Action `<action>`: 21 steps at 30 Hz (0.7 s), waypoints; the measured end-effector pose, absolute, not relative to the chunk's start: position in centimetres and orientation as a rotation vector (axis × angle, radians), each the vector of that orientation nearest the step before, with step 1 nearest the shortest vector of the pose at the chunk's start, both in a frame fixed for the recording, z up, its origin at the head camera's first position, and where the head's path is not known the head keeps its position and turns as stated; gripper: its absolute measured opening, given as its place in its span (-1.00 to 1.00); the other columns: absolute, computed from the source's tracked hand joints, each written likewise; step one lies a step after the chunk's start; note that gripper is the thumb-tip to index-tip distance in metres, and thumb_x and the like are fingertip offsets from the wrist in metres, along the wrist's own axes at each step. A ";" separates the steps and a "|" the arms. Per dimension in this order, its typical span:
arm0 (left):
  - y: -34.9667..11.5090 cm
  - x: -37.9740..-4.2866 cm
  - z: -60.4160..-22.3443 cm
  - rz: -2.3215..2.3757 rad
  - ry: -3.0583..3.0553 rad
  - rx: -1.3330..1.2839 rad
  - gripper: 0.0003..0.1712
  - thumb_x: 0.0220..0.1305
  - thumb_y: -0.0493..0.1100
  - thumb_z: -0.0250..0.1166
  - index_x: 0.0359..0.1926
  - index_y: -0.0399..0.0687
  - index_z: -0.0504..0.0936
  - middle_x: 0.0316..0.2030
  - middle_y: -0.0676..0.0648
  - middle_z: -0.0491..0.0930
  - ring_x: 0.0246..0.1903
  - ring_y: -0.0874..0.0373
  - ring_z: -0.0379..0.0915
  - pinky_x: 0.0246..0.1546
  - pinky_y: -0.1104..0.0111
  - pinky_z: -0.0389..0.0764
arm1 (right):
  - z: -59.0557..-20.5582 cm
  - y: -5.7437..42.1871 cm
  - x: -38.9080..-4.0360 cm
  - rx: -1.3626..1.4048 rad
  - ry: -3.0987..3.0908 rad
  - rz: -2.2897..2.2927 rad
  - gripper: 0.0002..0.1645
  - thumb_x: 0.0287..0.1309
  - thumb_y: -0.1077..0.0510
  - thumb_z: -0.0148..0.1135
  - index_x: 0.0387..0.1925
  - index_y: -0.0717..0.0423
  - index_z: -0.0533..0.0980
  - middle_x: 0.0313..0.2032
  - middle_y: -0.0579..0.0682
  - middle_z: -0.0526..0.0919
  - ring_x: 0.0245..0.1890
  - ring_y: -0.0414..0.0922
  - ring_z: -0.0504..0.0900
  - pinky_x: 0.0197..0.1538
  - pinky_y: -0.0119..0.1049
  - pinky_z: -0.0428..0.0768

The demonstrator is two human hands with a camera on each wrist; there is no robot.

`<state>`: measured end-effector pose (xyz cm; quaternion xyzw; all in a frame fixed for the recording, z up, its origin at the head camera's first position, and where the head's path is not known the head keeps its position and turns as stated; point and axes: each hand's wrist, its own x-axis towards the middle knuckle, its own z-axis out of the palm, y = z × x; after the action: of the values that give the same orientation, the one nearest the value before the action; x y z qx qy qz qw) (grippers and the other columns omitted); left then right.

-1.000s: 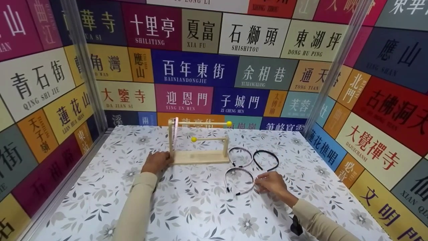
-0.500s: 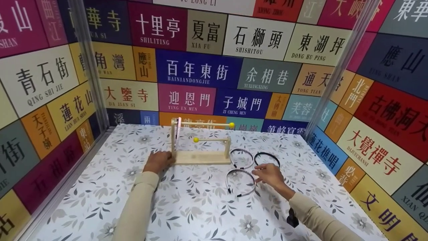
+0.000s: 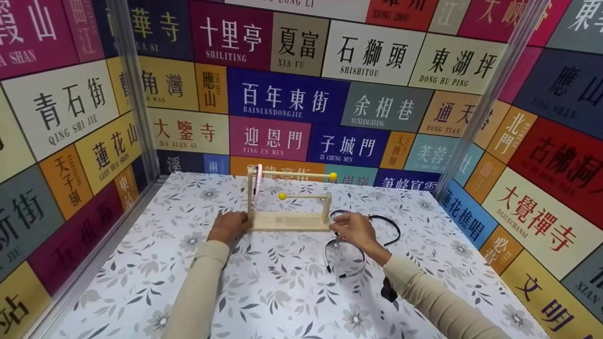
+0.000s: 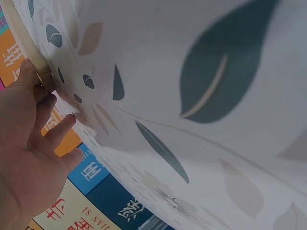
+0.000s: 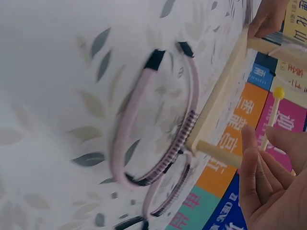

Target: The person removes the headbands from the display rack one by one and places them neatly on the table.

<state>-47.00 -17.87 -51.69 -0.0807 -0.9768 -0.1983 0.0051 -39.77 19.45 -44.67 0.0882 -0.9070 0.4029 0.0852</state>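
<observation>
A wooden stand (image 3: 289,220) with two yellow-tipped rods stands on the table, a pink headband (image 3: 257,181) hanging on its upper rod by the left post. My left hand (image 3: 229,226) holds the left end of the stand's base; the left wrist view shows the fingertips at the wood (image 4: 42,72). At the other end, my right hand (image 3: 355,230) hovers by the short post, fingers loosely bent and nothing seen between them. Below it lies a pink toothed headband (image 5: 125,139). Another pink headband (image 5: 152,199) is partly hidden behind the hand, beside a black headband (image 3: 398,230).
Leaf-patterned cloth (image 3: 282,292) covers the table. Panels with large lettering (image 3: 287,101) enclose it at the back and both sides. A small black object (image 3: 389,290) shows beneath the right sleeve.
My right hand has moved left and away from me, from beside the front headband to the stand's right end. The left hand keeps its place on the base. The view has shifted slightly.
</observation>
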 end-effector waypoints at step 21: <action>-17.9 -47.8 -52.1 -0.616 -3.083 -0.185 -0.73 0.53 0.03 0.23 0.00 0.01 0.74 -0.24 -0.01 0.73 -0.12 -0.02 0.65 0.32 -0.09 0.41 | -42.6 10.4 -42.3 0.539 -2.664 1.231 -0.64 0.23 0.07 0.50 -0.01 0.18 0.73 -0.15 0.14 0.81 -0.42 0.13 0.81 -0.48 -0.34 0.69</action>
<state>-47.80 -17.86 -52.08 -0.0588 -0.9789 -0.1956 -0.0039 -42.28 10.36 -42.56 0.1801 -0.8901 0.4113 0.0789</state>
